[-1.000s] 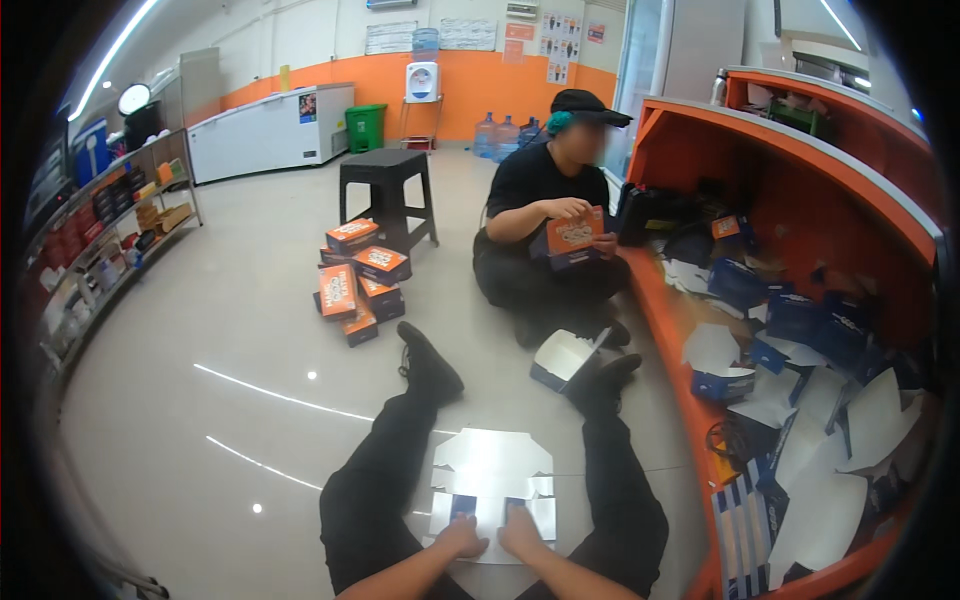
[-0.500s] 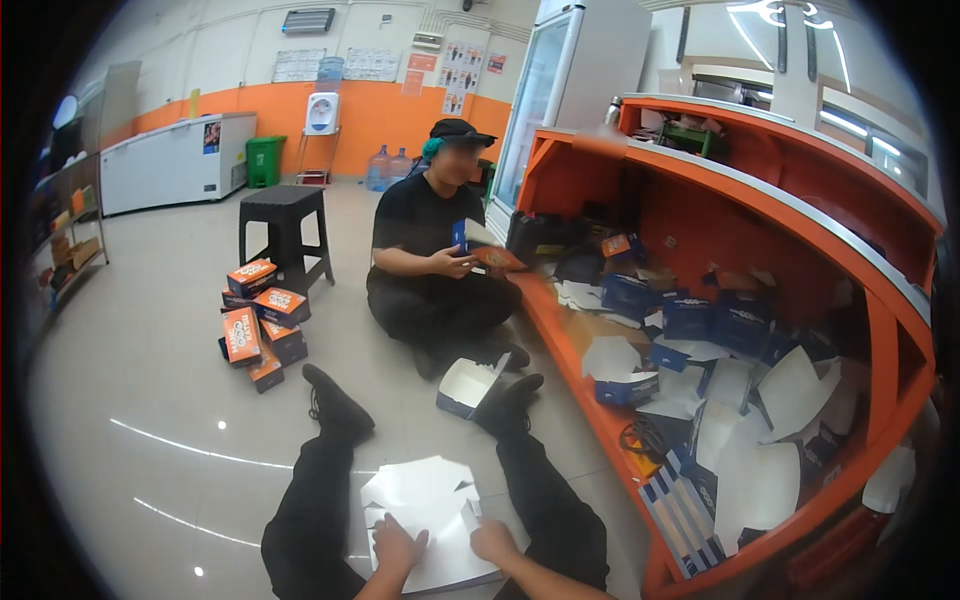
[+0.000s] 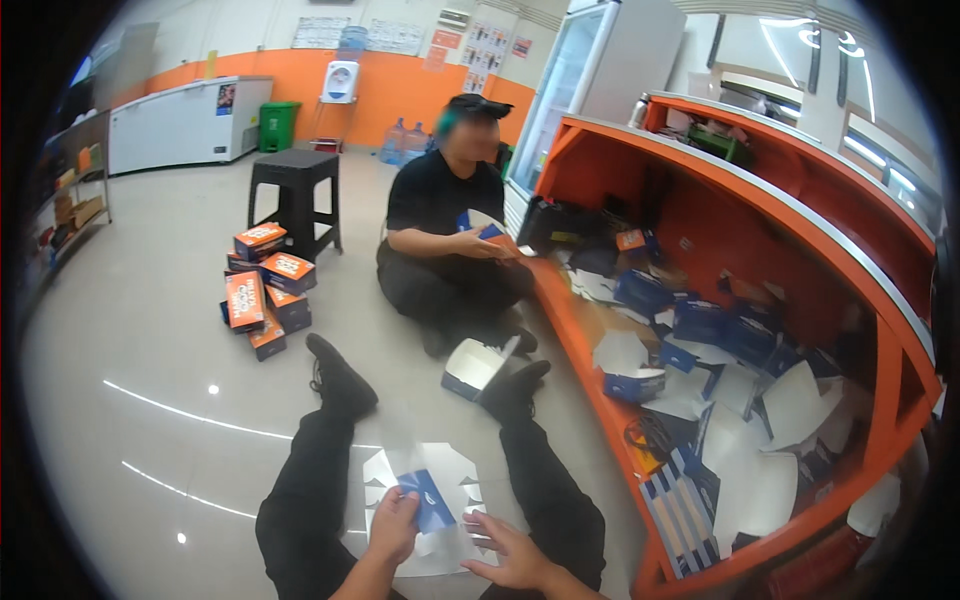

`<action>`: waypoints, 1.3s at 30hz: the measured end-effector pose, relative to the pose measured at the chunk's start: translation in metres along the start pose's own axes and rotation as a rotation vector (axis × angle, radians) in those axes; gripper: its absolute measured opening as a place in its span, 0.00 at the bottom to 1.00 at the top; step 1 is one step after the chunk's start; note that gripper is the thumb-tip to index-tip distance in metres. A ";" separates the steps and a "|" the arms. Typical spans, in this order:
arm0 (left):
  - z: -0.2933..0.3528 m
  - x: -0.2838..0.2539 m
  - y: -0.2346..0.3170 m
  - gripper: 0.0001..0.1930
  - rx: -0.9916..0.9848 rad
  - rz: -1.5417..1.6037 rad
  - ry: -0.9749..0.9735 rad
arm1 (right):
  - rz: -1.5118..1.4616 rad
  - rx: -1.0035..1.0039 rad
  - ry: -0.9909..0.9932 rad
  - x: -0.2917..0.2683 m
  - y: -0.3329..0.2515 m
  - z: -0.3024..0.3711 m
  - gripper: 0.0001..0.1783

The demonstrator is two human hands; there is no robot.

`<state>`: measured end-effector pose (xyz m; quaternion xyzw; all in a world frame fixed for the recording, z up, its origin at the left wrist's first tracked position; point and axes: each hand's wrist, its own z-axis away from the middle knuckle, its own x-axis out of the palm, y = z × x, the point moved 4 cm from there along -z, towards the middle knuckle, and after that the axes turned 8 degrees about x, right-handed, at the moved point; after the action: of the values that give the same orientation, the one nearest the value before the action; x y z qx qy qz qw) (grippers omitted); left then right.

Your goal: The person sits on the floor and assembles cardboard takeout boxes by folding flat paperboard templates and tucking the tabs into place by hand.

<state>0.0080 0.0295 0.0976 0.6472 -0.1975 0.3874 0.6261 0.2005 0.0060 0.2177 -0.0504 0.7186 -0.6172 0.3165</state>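
Observation:
Between my outstretched legs lies a flat white carton blank [image 3: 462, 468] with notched side edges. Over it my left hand [image 3: 393, 522] is closed on a carton piece with a blue printed panel [image 3: 432, 497]; its upper part is blurred by motion. At the right edge of the blank is my right hand [image 3: 508, 552], fingers spread and nothing gripped. An erected box [image 3: 470, 371], white inside and blue outside, stands with its lid up beside my right shoe.
A co-worker [image 3: 450, 220] sits cross-legged ahead, holding a blue and orange box [image 3: 487, 231]. Stacked orange and blue boxes [image 3: 245, 302] stand by a black stool [image 3: 295, 195]. On the right, an orange counter [image 3: 590, 375] holds loose cartons [image 3: 630, 386] and flat blanks [image 3: 765, 490].
My left hand has closed on a carton piece and a blue panel now shows above the white blank. My right hand has opened its fingers. The co-worker's box sits slightly differently.

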 end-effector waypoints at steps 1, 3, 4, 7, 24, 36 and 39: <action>0.001 0.009 0.008 0.12 -0.028 0.054 -0.003 | 0.006 -0.027 -0.013 0.001 0.004 0.004 0.31; 0.004 0.012 0.012 0.13 -0.039 0.046 -0.060 | 0.014 -0.035 -0.002 0.000 0.013 0.006 0.29; 0.010 0.020 0.019 0.16 -0.049 0.057 -0.104 | 0.158 -0.250 0.043 0.000 0.009 0.007 0.26; 0.015 0.032 0.029 0.24 -0.095 0.056 -0.242 | 0.328 -0.447 0.092 -0.001 -0.007 0.011 0.21; 0.030 0.036 0.012 0.27 -0.081 -0.166 -0.344 | 0.536 -0.442 0.120 -0.007 0.000 0.012 0.24; 0.034 0.043 0.007 0.26 -0.017 -0.199 -0.369 | 0.512 -0.380 0.158 -0.003 0.016 0.015 0.24; 0.037 0.042 0.002 0.26 0.004 -0.183 -0.358 | 0.503 -0.374 0.211 -0.002 0.015 0.018 0.23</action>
<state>0.0420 0.0038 0.1340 0.7223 -0.2455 0.2080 0.6122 0.2164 -0.0050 0.2044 0.1355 0.8381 -0.3790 0.3681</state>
